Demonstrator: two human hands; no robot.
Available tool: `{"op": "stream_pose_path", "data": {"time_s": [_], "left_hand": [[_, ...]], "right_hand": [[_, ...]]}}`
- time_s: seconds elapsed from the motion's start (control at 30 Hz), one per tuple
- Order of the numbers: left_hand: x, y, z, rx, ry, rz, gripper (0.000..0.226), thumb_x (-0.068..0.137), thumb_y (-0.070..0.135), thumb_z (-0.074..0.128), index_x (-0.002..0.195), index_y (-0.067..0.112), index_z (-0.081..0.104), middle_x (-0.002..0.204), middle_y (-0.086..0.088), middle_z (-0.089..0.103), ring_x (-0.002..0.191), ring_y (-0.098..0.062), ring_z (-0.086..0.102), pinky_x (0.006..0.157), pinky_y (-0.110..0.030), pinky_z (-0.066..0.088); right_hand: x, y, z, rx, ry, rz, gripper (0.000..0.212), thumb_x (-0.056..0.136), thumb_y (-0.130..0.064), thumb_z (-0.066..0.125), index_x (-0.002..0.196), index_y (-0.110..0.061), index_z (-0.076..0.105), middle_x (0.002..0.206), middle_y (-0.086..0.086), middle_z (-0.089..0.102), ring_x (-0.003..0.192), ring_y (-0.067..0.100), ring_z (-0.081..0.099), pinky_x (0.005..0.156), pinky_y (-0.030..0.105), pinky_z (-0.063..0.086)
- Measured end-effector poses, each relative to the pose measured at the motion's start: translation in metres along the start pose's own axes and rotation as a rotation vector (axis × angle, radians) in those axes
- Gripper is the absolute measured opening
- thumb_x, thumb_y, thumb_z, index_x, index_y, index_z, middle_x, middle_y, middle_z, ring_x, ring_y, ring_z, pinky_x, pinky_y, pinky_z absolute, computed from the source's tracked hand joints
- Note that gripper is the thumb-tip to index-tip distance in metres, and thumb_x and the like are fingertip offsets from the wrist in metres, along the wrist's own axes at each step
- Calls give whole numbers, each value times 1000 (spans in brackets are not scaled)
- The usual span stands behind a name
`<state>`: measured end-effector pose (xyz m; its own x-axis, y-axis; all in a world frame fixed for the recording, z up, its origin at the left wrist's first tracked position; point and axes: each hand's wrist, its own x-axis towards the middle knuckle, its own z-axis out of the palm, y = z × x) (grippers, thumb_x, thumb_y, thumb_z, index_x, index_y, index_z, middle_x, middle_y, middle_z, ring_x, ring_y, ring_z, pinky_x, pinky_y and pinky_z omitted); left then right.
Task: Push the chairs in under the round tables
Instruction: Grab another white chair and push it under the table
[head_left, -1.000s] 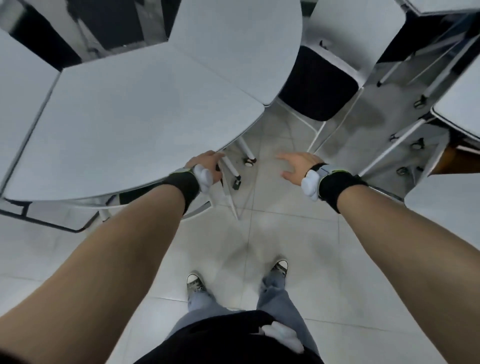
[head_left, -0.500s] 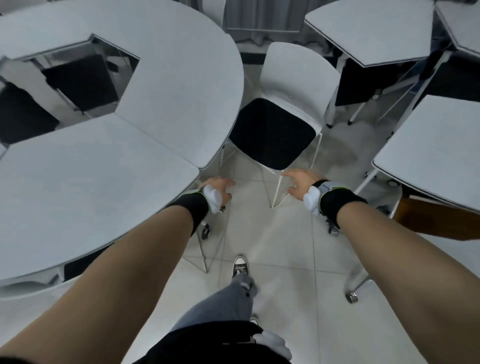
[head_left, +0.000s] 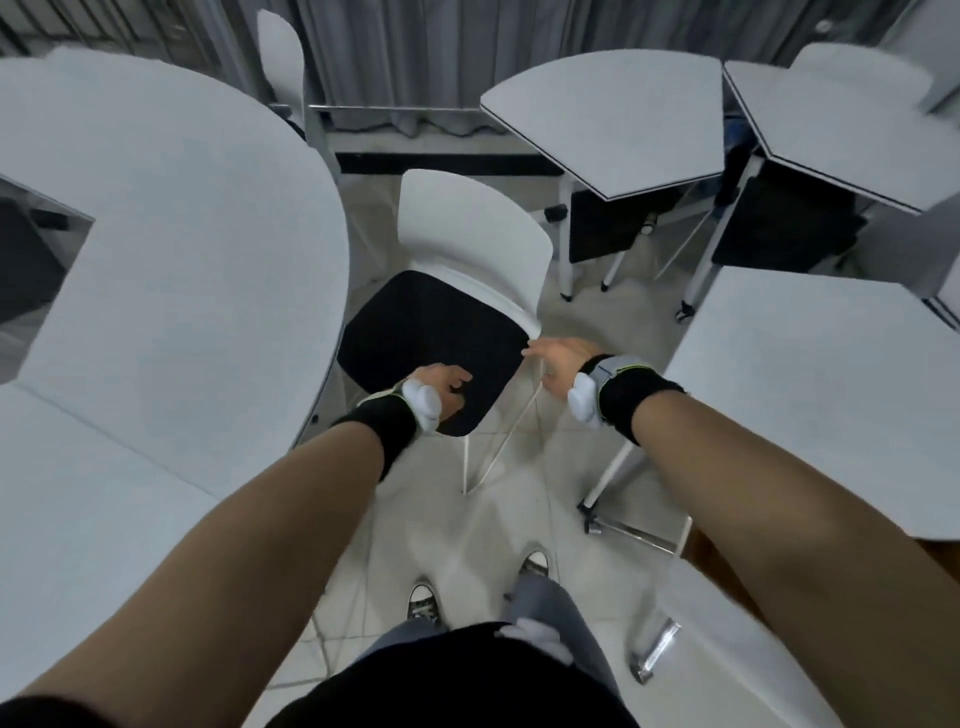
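The head view looks down on a white chair (head_left: 467, 260) with a black seat pad (head_left: 431, 343), standing on the pale tiled floor (head_left: 524, 514) beside the curved edge of a large round bench (head_left: 182, 249) at the left. The chair is pulled out: only the left side of its seat lies close to the bench rim, and most of the seat and the whole backrest are clear of the top. The backrest faces away from the person, toward a grey curtain (head_left: 441, 57) at the far wall.

The left hand (head_left: 441, 389) is over the near left corner of the seat, fingers curled inward and half closed; whether it grips the seat edge or only hovers above it cannot be told. The right hand (head_left: 561, 364) is at the near right corner of the seat, fingers loosely spread and pointing left, the fingertips at or just beside the seat rim; contact cannot be told and it holds nothing. Both wrists carry black bands with white pieces attached.

A second white chair (head_left: 283, 57) stands at the far side of the round bench. Wedge-shaped benches fill the right side: one far (head_left: 613, 119), one far right (head_left: 841, 124) and one near right (head_left: 821, 395), the near one on metal legs with castors. The person's two shoes (head_left: 423, 603) stand on the floor below the chair.
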<state>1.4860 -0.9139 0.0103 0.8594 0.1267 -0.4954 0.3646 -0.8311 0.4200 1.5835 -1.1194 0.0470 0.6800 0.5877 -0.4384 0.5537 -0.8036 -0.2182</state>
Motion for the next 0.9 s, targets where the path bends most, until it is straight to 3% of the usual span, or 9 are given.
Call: {"op": "stream_pose_path", "data": {"time_s": [0.17, 0.37, 0.5, 0.77, 0.83, 0.9], "left_hand": [[72, 37, -17, -134, 92, -125, 49, 86, 20, 58, 135, 27, 54, 133, 2, 60, 123, -20, 56, 103, -25, 43], [111, 50, -30, -232, 128, -253, 50, 86, 20, 58, 136, 27, 53, 132, 3, 61, 125, -18, 55, 105, -26, 42], [148, 45, -44, -247, 156, -303, 50, 86, 21, 57, 136, 27, 53, 132, 3, 61, 125, -18, 55, 105, -26, 42], [243, 53, -87, -288, 161, -335, 54, 87, 24, 57, 141, 26, 48, 133, 4, 60, 127, -17, 53, 103, -26, 41], [263, 62, -95, -333, 143, -338, 58, 87, 24, 57, 143, 25, 45, 134, 3, 60, 127, -18, 53, 104, -26, 41], [284, 68, -101, -397, 103, -352, 62, 87, 25, 58, 146, 24, 41, 136, 2, 58, 128, -18, 53, 105, -26, 41]], "right_hand": [[77, 58, -66, -81, -77, -46, 63, 87, -14, 59, 145, -22, 36, 152, 2, 36, 135, 24, 40, 109, 30, 32], [143, 87, -115, -206, -216, -95, 90, 72, -5, 70, 148, -26, 27, 156, -2, 27, 138, 24, 35, 111, 40, 33], [200, 90, -137, -250, -216, -178, 86, 72, -3, 68, 146, -26, 29, 155, 0, 31, 136, 24, 38, 110, 41, 35], [281, 110, -183, -335, -231, -219, 96, 70, 2, 71, 149, -23, 24, 160, -4, 14, 145, 17, 20, 116, 30, 20], [298, 116, -199, -354, -261, -205, 85, 78, -7, 69, 149, -20, 25, 159, -3, 16, 145, 18, 20, 117, 30, 17], [323, 118, -217, -393, -265, -240, 58, 94, -16, 52, 147, -19, 30, 158, 1, 22, 143, 21, 24, 116, 35, 20]]}}
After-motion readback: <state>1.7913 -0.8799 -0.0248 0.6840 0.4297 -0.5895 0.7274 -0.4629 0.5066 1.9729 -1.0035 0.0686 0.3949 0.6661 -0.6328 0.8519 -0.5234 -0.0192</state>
